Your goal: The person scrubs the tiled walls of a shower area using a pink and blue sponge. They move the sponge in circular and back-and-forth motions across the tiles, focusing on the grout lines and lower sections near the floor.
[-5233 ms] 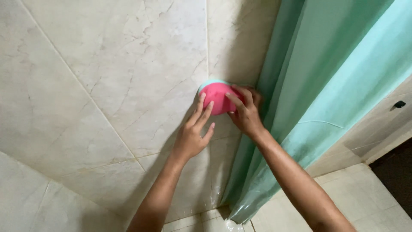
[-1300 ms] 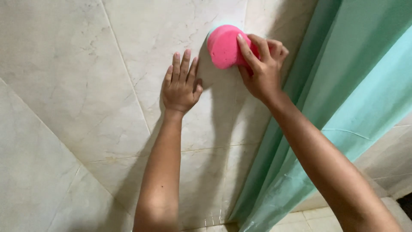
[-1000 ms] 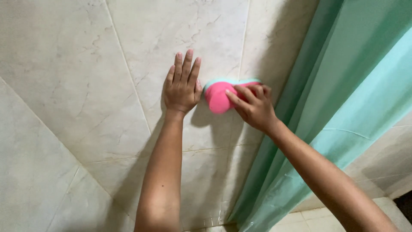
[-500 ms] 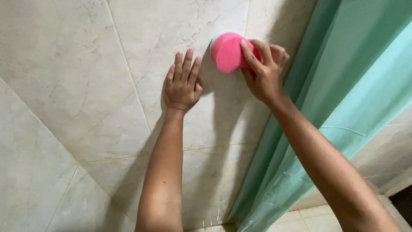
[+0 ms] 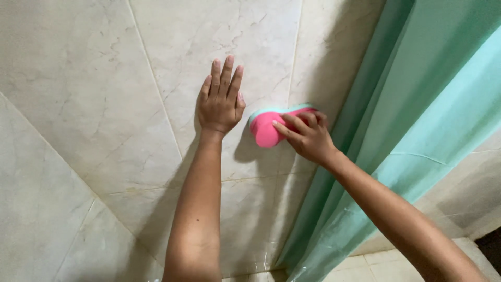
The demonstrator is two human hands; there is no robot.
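Pink sponge (image 5: 269, 130): rounded pad, pink body with a thin pale green layer on the side turned to the wall; pressed flat against the tile, right of the left hand and just left of the curtain edge
Right hand (image 5: 308, 138): fingers curled over the right half of the sponge, gripping it and holding it to the wall; fingertips lie across the pink face, thumb not seen
Left hand (image 5: 220, 102): open, palm flat on the tile, fingers straight, close together and pointing up; holds nothing; thumb side sits just beside the left end of the sponge, a narrow gap between them
Arms: both bare, reaching up from the near edge of the view; left forearm runs almost straight up, right forearm comes in at a slant from the lower right
Tiled wall (image 5: 94, 89): large glossy cream tiles with faint grey veining, thin grout lines; shadows of both arms fall on it
Shower curtain (image 5: 417, 104): pale green, hanging in folds along the right, its edge just beside the right hand
Floor (image 5: 386, 263): light tiles, seen at the lower right below the curtain
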